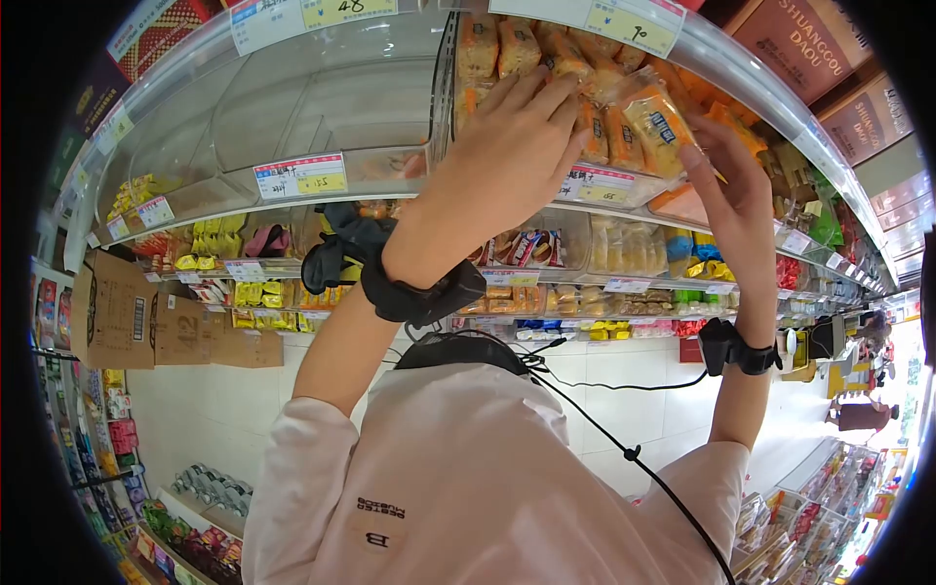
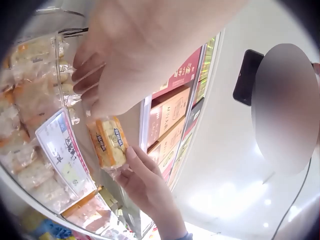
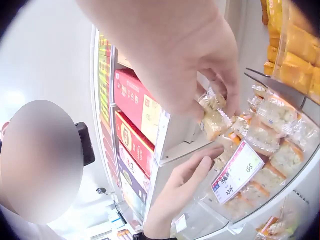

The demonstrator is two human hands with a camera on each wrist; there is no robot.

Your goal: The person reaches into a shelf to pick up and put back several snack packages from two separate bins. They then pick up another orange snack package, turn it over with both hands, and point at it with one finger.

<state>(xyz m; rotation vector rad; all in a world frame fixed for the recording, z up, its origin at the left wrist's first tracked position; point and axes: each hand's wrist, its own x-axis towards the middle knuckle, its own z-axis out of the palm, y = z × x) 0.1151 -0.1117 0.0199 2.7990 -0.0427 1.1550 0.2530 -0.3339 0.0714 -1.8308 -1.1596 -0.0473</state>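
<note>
My right hand (image 1: 731,195) pinches a snack pack (image 1: 655,125) by its edge, up at the front of the top bin (image 1: 624,185). My left hand (image 1: 512,146) is spread flat with straight fingers, resting on the packs (image 1: 517,49) already in the bin. I think it is best to hold those packs back with my flat hand and slide the new one in gently, so nothing tips out. I cannot see how deep the bin goes. The words on the price tag (image 1: 597,182) are too small to read.
</note>
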